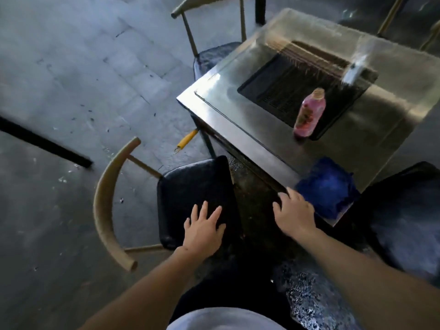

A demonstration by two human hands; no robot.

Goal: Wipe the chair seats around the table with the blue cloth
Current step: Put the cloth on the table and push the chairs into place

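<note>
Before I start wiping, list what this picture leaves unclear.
- Head view: the near chair seat is partly under the left hand, and too dark to judge dirt.
- The right-side chair is cut off by the frame edge.
- The pink bottle label is blurred.
- Whether the right hand touches the blue cloth cannot be told.
- The far chair seat is partly hidden under the steel table.
</note>
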